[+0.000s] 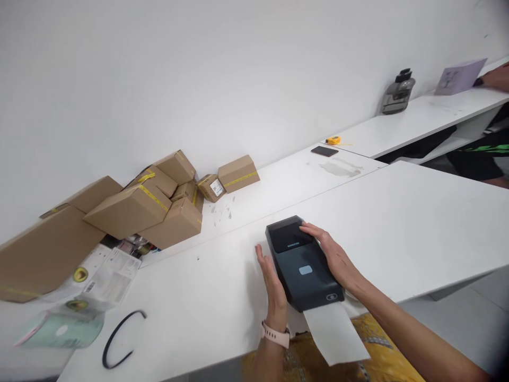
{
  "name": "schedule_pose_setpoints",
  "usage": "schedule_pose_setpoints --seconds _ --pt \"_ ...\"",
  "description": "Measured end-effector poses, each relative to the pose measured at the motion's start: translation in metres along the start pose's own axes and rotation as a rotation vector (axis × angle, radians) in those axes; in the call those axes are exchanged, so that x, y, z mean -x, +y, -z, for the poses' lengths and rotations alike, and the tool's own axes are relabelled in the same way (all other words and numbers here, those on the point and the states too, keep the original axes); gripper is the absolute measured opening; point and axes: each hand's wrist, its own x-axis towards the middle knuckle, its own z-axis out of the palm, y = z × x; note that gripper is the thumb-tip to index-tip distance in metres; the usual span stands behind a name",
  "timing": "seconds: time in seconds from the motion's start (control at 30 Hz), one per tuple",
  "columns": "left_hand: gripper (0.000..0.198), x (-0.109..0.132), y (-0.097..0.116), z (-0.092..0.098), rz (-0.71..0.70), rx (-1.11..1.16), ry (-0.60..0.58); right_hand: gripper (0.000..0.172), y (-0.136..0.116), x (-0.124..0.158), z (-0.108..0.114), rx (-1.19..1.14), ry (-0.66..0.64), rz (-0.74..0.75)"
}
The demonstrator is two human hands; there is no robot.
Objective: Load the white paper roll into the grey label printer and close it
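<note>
A dark label printer (296, 286) lies at a slant on the white table near its front edge. A blank white label sheet (336, 334) sticks out of its near end and hangs over the table edge. My left hand (274, 286) is upright along the printer's left side, fingers stretched out, with a pale pink watch band on the wrist. Whether its palm touches the casing, I cannot tell. Flat along the right edge and top of the printer rests my right hand (332, 254), its fingers extended and its thumb hidden.
Cardboard boxes (131, 209) are piled at the left, beside plastic packets (111, 273). A black curved band (105, 347) lies at front left. Farther back are a phone (324, 151), a yellow tape measure (333, 140), a dark bottle (398, 93) and a purple box (459, 78) by another person's hand (495, 78).
</note>
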Motion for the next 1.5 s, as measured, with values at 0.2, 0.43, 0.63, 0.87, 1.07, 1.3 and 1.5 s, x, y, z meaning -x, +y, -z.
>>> schedule_pose_setpoints --seconds 0.2,0.43,0.63,0.87,1.07,1.3,1.5 --pt "0.076 -0.011 -0.001 0.0 0.031 -0.007 -0.194 0.052 -0.001 -0.004 -0.004 0.222 -0.092 0.138" --pt "0.077 -0.012 -0.003 0.003 0.116 -0.107 -0.223 0.046 0.0 -0.003 -0.005 0.49 -0.073 0.256" --pt "0.076 -0.017 -0.001 -0.001 0.092 -0.139 -0.215 0.041 0.006 -0.004 -0.006 0.518 -0.046 0.222" --pt "0.061 0.041 -0.021 0.021 0.026 -0.146 0.25 0.039 -0.002 0.019 0.003 0.286 0.141 0.232" --pt "0.069 0.115 -0.075 0.028 0.285 -0.051 -0.176 0.041 0.015 0.074 0.012 0.225 0.02 0.207" --pt "0.079 0.101 -0.053 0.003 0.511 0.153 -0.298 0.04 0.029 0.077 0.012 0.394 -0.034 0.35" --pt "0.079 0.111 -0.066 0.009 0.477 0.119 -0.298 0.038 0.025 0.074 0.014 0.482 -0.04 0.368"
